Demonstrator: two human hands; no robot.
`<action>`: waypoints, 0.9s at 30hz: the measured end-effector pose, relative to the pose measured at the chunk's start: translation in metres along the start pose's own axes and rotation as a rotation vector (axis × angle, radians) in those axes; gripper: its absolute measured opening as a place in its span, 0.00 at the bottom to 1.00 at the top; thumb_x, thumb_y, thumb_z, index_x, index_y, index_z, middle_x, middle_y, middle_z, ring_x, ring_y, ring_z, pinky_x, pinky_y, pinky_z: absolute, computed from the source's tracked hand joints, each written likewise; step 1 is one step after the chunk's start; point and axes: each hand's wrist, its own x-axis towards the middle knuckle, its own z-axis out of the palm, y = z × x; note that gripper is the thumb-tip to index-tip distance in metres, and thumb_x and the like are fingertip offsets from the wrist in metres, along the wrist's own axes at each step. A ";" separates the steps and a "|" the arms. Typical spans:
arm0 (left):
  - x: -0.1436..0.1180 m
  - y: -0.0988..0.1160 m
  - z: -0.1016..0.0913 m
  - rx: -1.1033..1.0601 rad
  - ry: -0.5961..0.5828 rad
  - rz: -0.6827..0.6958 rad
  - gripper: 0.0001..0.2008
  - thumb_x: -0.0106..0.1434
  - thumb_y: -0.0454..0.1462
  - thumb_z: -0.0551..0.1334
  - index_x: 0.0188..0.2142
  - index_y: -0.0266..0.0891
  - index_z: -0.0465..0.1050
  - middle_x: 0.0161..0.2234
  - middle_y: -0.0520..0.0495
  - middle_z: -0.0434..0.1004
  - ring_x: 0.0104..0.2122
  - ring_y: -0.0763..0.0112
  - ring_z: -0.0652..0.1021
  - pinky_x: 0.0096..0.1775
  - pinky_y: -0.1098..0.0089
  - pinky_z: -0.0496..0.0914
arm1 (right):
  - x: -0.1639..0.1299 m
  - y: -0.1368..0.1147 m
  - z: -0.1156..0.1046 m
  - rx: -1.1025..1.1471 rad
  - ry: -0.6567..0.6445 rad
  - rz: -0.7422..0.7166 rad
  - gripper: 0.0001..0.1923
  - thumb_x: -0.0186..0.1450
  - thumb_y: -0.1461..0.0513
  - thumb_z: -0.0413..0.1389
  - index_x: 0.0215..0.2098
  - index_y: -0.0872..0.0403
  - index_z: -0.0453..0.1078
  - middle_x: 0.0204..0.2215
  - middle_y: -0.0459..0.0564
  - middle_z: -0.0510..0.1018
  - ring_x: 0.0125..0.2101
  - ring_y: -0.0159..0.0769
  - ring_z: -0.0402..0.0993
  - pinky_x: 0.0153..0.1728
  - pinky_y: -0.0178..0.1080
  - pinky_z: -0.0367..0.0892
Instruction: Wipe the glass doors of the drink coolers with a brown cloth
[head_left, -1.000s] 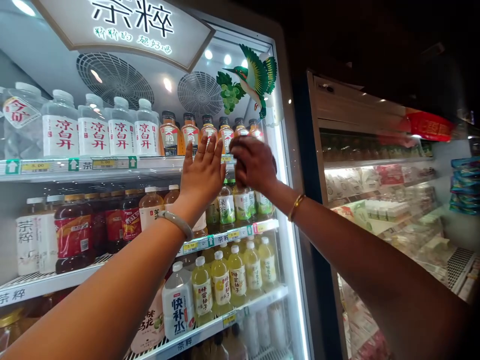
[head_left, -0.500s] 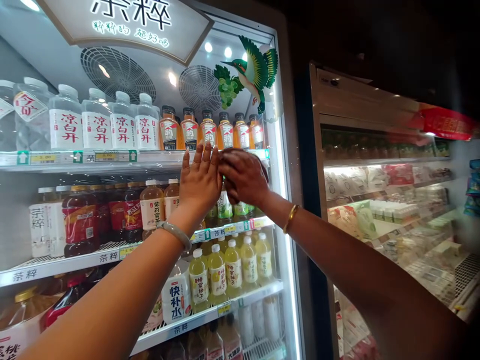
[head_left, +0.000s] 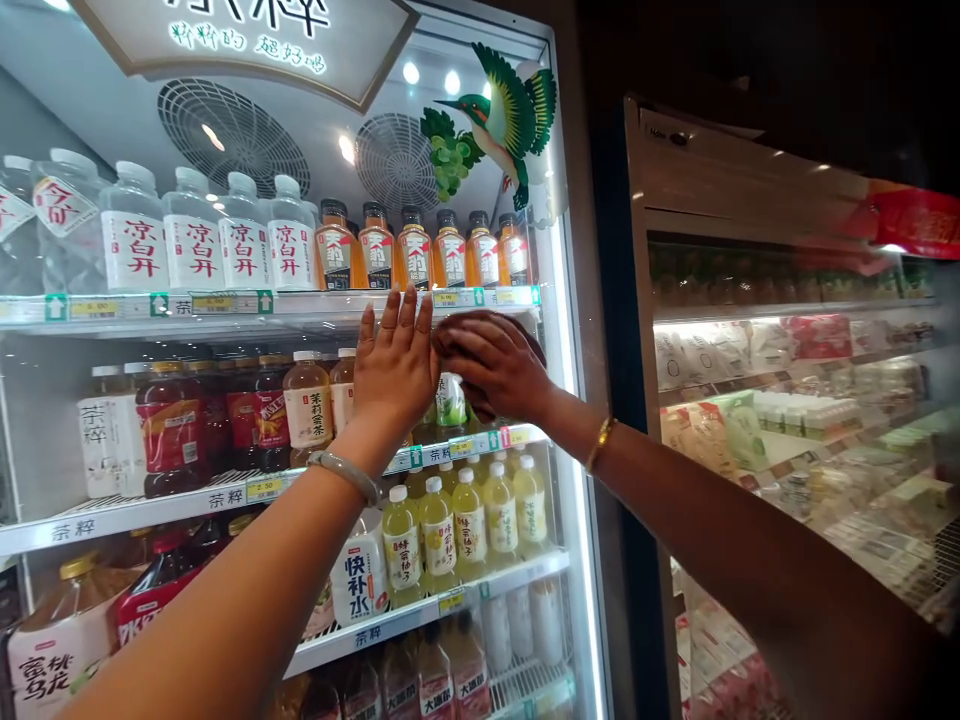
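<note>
A tall drinks fridge with a glass door fills the left of the view. My left hand lies flat on the glass with its fingers straight and pointing up, just below the top shelf edge. A pale bangle sits on that wrist. My right hand presses on the glass right beside it, curled over a dark cloth that shows above the fingers. A gold bangle is on the right wrist. Green-labelled bottles stand behind the two hands.
Water bottles and orange bottles line the top shelf; yellow bottles stand lower. A bird sticker is at the door's upper right. An open chiller with packaged goods stands to the right.
Both hands have slid down the glass from the orange bottles to just under the top shelf edge. The right hand has stayed on the cloth, close beside the left.
</note>
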 end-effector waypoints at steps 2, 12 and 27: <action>-0.004 0.000 -0.001 0.007 -0.008 0.010 0.33 0.74 0.41 0.50 0.76 0.40 0.47 0.76 0.41 0.43 0.76 0.57 0.44 0.75 0.47 0.37 | -0.026 0.010 -0.012 0.062 -0.046 -0.165 0.15 0.69 0.56 0.59 0.55 0.39 0.74 0.63 0.44 0.75 0.66 0.41 0.65 0.70 0.55 0.60; -0.011 0.007 -0.002 0.011 -0.010 -0.024 0.33 0.75 0.42 0.49 0.76 0.42 0.47 0.77 0.43 0.43 0.76 0.57 0.46 0.75 0.47 0.37 | 0.015 0.001 0.015 -0.085 0.110 0.362 0.20 0.67 0.55 0.59 0.57 0.47 0.73 0.66 0.52 0.70 0.68 0.52 0.60 0.73 0.62 0.51; -0.027 0.005 -0.005 -0.028 0.057 0.025 0.35 0.76 0.49 0.43 0.77 0.39 0.36 0.77 0.40 0.43 0.76 0.61 0.48 0.75 0.52 0.39 | 0.023 -0.014 0.020 0.001 0.199 0.521 0.21 0.69 0.57 0.54 0.59 0.47 0.71 0.66 0.52 0.69 0.69 0.51 0.60 0.72 0.61 0.53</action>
